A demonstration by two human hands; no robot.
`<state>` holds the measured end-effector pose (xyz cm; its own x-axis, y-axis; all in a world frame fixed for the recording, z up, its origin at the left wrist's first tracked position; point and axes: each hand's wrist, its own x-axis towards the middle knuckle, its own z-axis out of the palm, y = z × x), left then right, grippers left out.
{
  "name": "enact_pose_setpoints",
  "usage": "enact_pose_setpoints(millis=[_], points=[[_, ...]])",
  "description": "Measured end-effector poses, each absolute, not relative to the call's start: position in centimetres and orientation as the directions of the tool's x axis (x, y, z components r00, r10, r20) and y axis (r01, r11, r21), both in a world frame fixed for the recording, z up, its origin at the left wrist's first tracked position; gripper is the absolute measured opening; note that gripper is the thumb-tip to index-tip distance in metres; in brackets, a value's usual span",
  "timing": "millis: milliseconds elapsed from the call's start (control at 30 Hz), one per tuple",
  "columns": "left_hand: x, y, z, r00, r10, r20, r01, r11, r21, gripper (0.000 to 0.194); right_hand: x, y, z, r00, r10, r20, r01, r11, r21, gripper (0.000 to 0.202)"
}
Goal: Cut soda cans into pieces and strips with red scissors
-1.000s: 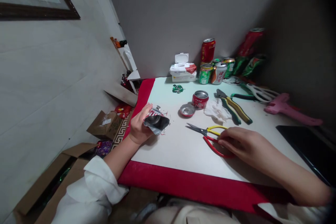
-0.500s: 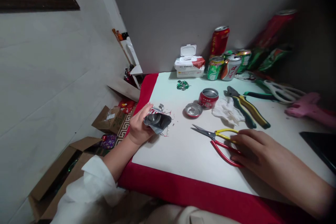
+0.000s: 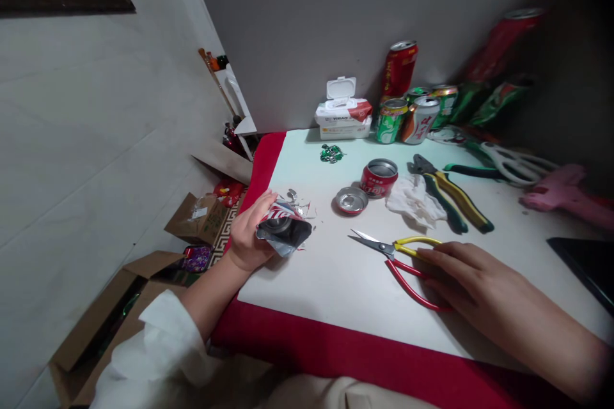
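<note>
The cut can — thin, shiny metal with an angular mouth — sits at the left of the worktop, the fingers of the left hand curled around it, seemingly steadying it. Loosely bent fingers of the right hand hold smooth, looped scissors; cutting would call for lining up their parted blades.

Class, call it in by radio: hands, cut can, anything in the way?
Left fingers clasping cut-open drink can. Right fingers on yellow-and-red-handled scissors, slightly open. Possible clutter: metal scraps beside can.
</note>
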<state>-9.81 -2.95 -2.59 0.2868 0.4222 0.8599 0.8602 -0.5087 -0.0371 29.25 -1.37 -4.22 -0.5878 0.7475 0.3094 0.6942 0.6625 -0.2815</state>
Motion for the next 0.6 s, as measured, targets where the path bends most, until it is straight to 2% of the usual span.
enact_pose_setpoints(millis=[200, 300, 400, 500, 600], points=[[-10.0, -2.7, -3.0, 0.286, 0.42, 0.861, 0.855, -0.519, -0.031, 0.067, 29.0, -1.5, -3.9, -0.604, 0.737, 0.304, 0.704, 0.672, -0.23, 0.036], [-10.0, -2.6, -3.1, 0.285, 0.434, 0.855, 0.853, -0.522, -0.019, 0.07, 28.8, -1.6, -3.5, -0.569, 0.759, 0.315, 0.716, 0.646, -0.264, 0.039], [-10.1, -2.6, -3.2, 0.285, 0.45, 0.846, 0.857, -0.515, -0.015, 0.071, 28.7, -1.6, -2.6, -0.476, 0.832, 0.284, 0.709, 0.555, -0.436, 0.043], [-10.2, -2.5, -3.4, 0.28, 0.461, 0.842, 0.868, -0.497, -0.016, 0.07, 28.7, -1.7, -1.8, -0.381, 0.911, 0.155, 0.644, 0.382, -0.663, 0.042], [-10.2, -2.3, -3.5, 0.268, 0.48, 0.835, 0.883, -0.469, -0.014, 0.069, 29.0, -1.7, -1.7, -0.3, 0.954, 0.018, 0.576, 0.196, -0.793, 0.045]])
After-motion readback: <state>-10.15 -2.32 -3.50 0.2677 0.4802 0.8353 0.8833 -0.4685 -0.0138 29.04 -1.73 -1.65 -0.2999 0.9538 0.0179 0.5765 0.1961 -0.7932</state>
